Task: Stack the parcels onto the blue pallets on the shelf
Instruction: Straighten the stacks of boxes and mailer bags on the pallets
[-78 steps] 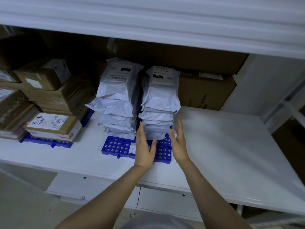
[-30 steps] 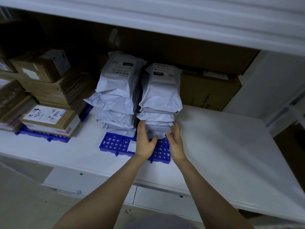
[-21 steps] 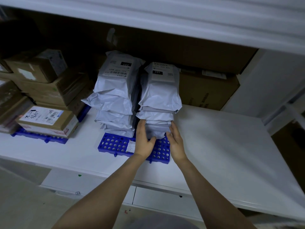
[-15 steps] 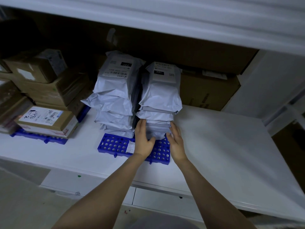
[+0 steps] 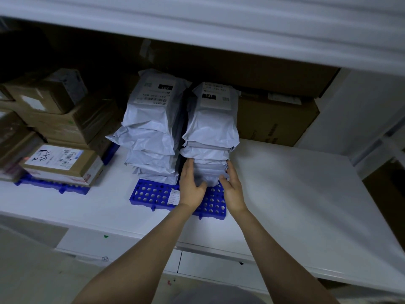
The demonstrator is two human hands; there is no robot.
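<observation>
Nearest: left hand [image 5: 191,186] and right hand [image 5: 232,190], fingers straight, pressed flat against either side of the lower parcels in the right stack [image 5: 211,128]. That stack stands on a blue pallet [image 5: 153,194] at the front of the white shelf [image 5: 295,194]. Just beside it is the left stack [image 5: 153,128]; further left, cardboard boxes [image 5: 61,119] on a second pallet [image 5: 52,186]; behind, a large carton [image 5: 276,119].

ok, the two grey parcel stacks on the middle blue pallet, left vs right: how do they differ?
The left stack is ragged, with bag edges jutting leftwards; the right stack is tidier. The left hand and right hand flank and press the right stack low down; neither holds the left stack. The left stack's label reads upside down; the right stack's label reads upright. Both are grey mailer bags, side by side on one blue pallet.
</observation>
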